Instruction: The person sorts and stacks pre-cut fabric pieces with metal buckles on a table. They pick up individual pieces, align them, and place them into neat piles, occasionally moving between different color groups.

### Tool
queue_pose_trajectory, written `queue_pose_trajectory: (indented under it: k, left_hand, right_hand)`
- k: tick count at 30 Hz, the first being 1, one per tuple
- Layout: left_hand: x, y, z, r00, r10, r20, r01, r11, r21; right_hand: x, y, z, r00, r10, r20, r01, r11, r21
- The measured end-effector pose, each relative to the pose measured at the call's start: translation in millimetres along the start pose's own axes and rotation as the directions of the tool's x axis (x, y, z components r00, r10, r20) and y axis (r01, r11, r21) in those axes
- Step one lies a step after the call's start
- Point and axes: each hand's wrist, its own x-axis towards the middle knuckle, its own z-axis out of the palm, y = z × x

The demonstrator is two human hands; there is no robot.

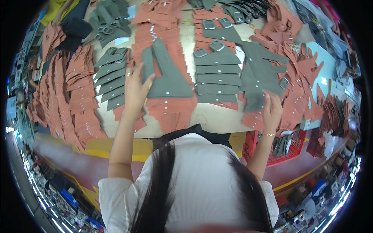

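A grey-green cut panel (pixel 171 83) with two strap-like arms lies on a column of coral panels (pixel 167 110). My left hand (pixel 136 87) is at its left side, thumb and fingers apart, with the thumb over the panel's edge. To the right, several overlapping grey-green panels (pixel 254 73) lie askew, one with a buckle (pixel 284 82) near it. My right hand (pixel 273 110) is at their lower right edge, fingers extended and partly apart; the thumb is hard to see. Between the hands, buckled grey-green pieces (pixel 217 79) lie in an overlapping row.
Coral pieces (pixel 83 101) cover the table's left side, beside another grey-green row (pixel 112 79). More coral straps (pixel 299 85) crowd the right. A red plastic crate (pixel 285 155) with pieces in it stands below the table's right front edge. Dark buckled straps (pixel 248 9) lie at the back.
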Motion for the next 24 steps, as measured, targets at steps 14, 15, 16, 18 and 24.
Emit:
queue_pose_trajectory:
  k: [14,15,16,18,24]
  left_hand:
    - [-31.5,-0.9,14.7,0.991,-0.133,0.003,0.132,0.988,0.076]
    - [-30.7,-0.8,15.4,0.99,-0.142,-0.005,0.142,0.987,0.069]
    - [-29.7,-1.0,16.5,0.979,-0.203,0.009,0.202,0.978,0.054]
    - [-28.1,-1.8,17.4,0.987,-0.161,-0.009,0.161,0.986,-0.045]
    - [-23.5,-7.1,14.0,0.972,-0.231,0.033,0.234,0.962,-0.142]
  right_hand:
    - [-8.6,52.2,-42.1,0.954,0.139,-0.267,-0.184,0.971,-0.154]
    - [-11.7,54.1,-38.6,0.953,0.176,-0.246,-0.22,0.961,-0.168]
    - [-14.2,55.7,-33.7,0.952,0.203,-0.227,-0.239,0.96,-0.145]
    - [-17.2,58.4,-24.2,0.936,0.293,-0.195,-0.313,0.946,-0.083]
    - [-20.9,66.9,-14.0,0.884,0.455,-0.104,-0.464,0.882,-0.082]
